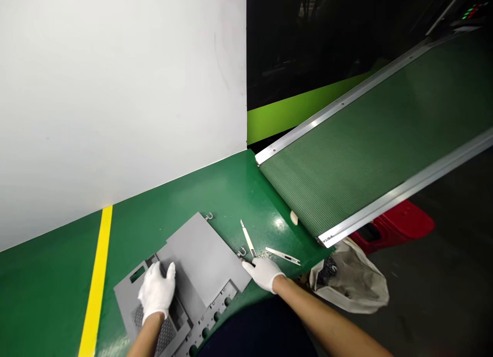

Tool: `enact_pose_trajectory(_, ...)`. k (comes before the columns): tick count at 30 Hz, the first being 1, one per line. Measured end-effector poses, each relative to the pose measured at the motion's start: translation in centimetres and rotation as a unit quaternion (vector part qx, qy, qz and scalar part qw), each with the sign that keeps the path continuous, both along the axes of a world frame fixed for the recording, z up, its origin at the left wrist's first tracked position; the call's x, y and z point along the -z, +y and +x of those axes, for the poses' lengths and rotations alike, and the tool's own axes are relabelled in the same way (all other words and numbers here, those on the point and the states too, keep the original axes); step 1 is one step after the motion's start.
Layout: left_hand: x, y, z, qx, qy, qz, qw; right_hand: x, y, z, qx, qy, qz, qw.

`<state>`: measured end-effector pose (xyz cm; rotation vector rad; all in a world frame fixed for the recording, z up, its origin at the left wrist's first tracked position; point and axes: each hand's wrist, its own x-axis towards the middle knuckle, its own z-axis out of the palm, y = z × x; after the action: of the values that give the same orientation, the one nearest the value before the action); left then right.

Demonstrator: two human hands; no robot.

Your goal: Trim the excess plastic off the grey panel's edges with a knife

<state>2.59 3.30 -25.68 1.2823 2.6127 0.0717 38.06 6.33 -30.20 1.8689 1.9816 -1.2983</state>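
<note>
Left white-gloved hand [157, 290] pressing fingers-down, ungrasping, on a grey moulded plastic panel [202, 254] lying on a green work surface [50, 295]; small hook-shaped plastic pieces [241, 251] loose at its edge; right white-gloved hand [264, 274] curled, possibly pinching something small, beside a craft knife [248, 239] and a flat trimming knife [283, 255], both unheld.

There are two gloved hands [156, 290] [265, 274] and one grey plastic panel [200, 259]. Beside them lie two craft knives [248, 239] [283, 255] and two small hook-shaped pieces [209, 216] [241, 251].
</note>
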Motion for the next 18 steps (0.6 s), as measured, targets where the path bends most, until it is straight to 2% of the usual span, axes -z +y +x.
enact_pose_trajectory(3, -0.5, 2.3, 3.5, 0.089, -0.011, 0.03, 0.996, 0.2, 0.6, -1.0, -0.002, -0.018, -0.001, 1.0)
enact_pose_trajectory(5, -0.7, 4.5, 6.6, 0.187, -0.051, 0.044, 0.98, 0.3, 0.6, -1.4, -0.005, -0.03, 0.005, 1.0)
enact_pose_trajectory(7, -0.6, 6.9, 10.2, 0.314, -0.121, 0.02, 0.941, 0.3, 0.1, -1.6, -0.009, -0.034, 0.014, 0.999)
enact_pose_trajectory(9, 0.0, 9.2, 13.6, 0.429, -0.184, -0.092, 0.88, 0.3, -0.8, -1.7, -0.013, -0.033, 0.019, 0.999)
enact_pose_trajectory(10, 0.5, 10.2, 15.0, 0.464, -0.2, -0.164, 0.847, 0.2, -1.3, -1.7, -0.015, -0.032, 0.02, 0.999)
enact_pose_trajectory(12, 1.8, 11.7, 17.0, 0.482, -0.209, -0.286, 0.801, 0.1, -2.3, -1.9, -0.015, -0.027, 0.015, 0.999)
enact_pose_trajectory(13, 2.5, 12.2, 17.6, 0.478, -0.21, -0.321, 0.79, 0.0, -2.7, -2.0, -0.014, -0.025, 0.012, 1.0)
enact_pose_trajectory(16, 4.3, 12.8, 18.7, 0.458, -0.23, -0.343, 0.787, -0.1, -3.3, -2.1, -0.011, -0.02, 0.007, 1.0)
enact_pose_trajectory(18, 5.1, 12.6, 19.2, 0.429, -0.249, -0.324, 0.805, 0.0, -3.5, -2.2, -0.008, -0.018, 0.009, 1.0)
